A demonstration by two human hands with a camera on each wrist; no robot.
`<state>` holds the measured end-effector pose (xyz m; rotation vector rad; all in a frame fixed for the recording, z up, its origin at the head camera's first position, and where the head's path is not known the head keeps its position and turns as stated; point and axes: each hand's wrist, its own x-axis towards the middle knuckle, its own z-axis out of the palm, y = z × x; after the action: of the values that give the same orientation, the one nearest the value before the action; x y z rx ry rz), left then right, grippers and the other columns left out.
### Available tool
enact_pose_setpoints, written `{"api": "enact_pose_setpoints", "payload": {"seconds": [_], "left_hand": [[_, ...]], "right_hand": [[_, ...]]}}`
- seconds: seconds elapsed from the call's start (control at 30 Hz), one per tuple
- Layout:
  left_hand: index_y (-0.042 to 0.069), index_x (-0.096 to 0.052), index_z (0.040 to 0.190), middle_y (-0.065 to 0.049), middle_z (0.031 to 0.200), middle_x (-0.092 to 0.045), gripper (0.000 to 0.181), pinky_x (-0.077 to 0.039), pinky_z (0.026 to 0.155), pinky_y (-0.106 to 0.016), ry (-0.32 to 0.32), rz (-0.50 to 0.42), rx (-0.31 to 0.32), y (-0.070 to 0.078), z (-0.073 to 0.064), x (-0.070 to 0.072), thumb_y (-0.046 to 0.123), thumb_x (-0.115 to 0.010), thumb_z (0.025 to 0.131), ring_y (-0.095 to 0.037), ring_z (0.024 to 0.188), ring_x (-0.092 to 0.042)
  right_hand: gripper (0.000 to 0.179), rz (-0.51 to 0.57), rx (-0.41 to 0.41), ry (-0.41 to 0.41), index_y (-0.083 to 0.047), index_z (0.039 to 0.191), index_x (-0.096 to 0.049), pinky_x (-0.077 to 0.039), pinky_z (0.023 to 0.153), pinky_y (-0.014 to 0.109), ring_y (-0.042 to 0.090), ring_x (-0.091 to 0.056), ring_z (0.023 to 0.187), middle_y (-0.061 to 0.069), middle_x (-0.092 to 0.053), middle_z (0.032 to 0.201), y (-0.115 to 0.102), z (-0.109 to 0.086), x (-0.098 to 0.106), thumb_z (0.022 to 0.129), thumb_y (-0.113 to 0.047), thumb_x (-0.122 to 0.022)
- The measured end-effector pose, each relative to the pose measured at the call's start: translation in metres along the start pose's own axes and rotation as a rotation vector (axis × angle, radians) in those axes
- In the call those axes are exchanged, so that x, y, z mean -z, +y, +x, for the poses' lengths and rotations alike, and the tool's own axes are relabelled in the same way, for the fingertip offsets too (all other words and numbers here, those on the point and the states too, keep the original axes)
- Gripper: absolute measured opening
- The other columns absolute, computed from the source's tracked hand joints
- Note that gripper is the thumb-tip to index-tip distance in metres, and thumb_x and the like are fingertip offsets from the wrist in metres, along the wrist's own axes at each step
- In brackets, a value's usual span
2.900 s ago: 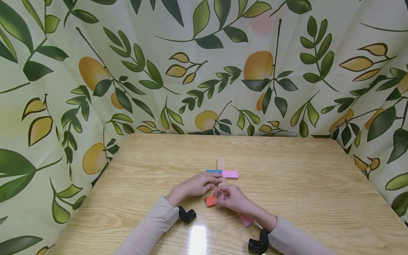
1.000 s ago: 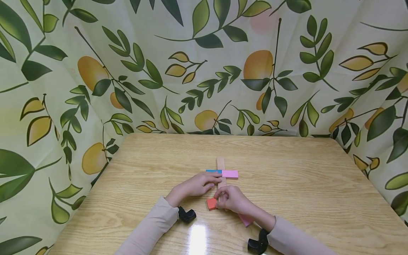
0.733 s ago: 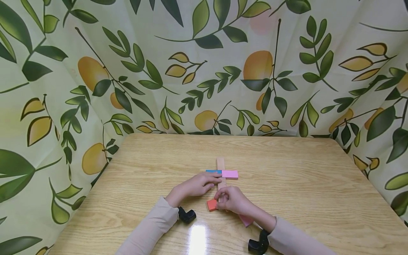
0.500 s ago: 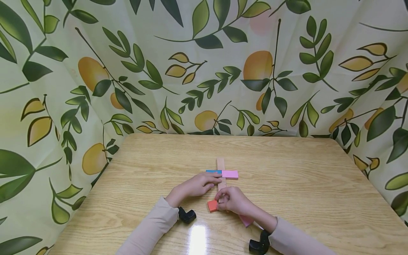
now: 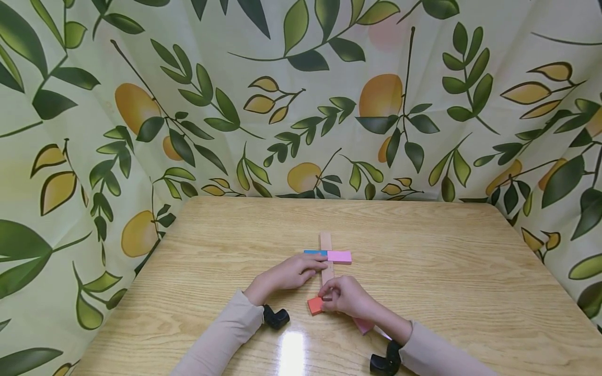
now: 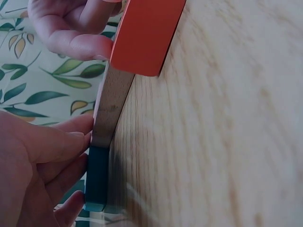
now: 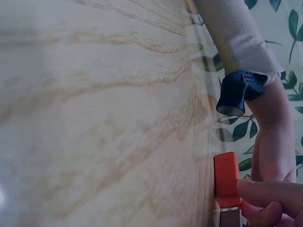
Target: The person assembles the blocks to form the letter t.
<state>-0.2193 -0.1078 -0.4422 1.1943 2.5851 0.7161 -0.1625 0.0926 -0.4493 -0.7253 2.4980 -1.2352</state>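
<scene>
Flat coloured blocks lie in a cross on the table. A blue block (image 5: 314, 252) and a pink block (image 5: 339, 257) form its arms; a plain wooden block (image 5: 325, 241) points away, another wooden block (image 5: 327, 271) points toward me. My left hand (image 5: 290, 271) rests its extended fingers on the blue block and the near wooden block. My right hand (image 5: 347, 297), fingers curled, pinches an orange-red block (image 5: 314, 306) by its right side at the near end of the wooden row. In the right wrist view a digit presses the orange-red block (image 7: 227, 179); part of the grip is hidden.
A second pink block (image 5: 363, 326) lies under my right wrist, partly covered. Black wrist cameras (image 5: 276, 317) hang from both wrists close to the wooden table (image 5: 447, 271). A leaf-and-fruit patterned cloth (image 5: 329, 104) stands behind the table and along its sides.
The orange-red block has slid slightly toward me and to the right with my right hand, uncovering more of the near wooden block. My left hand stays in place.
</scene>
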Motion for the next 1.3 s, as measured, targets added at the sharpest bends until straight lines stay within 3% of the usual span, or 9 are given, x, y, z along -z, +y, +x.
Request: {"api": "enact_pose_setpoints", "payload": {"seconds": [0.47, 1.3], "left_hand": [[0.01, -0.056, 0.136, -0.005, 0.153, -0.044, 0.038, -0.033, 0.12, -0.043, -0.015, -0.008, 0.024, 0.0, 0.001, 0.0, 0.008, -0.046, 0.1, -0.024, 0.145, -0.038], [0.009, -0.057, 0.135, -0.007, 0.151, -0.047, 0.037, -0.035, 0.119, -0.042, 0.006, 0.016, 0.001, -0.002, 0.001, -0.002, 0.008, -0.047, 0.099, -0.025, 0.143, -0.041]], "right_hand": [[0.016, 0.016, -0.006, -0.014, -0.002, 0.09, -0.073, -0.03, 0.043, 0.012, -0.004, -0.04, 0.046, 0.004, -0.056, 0.052, -0.001, -0.006, 0.001, 0.076, -0.008, -0.078], [0.015, 0.007, 0.01, -0.016, -0.002, 0.088, -0.074, -0.028, 0.042, 0.011, -0.006, -0.038, 0.046, 0.001, -0.055, 0.051, 0.001, -0.014, 0.001, 0.074, -0.007, -0.079]]}}
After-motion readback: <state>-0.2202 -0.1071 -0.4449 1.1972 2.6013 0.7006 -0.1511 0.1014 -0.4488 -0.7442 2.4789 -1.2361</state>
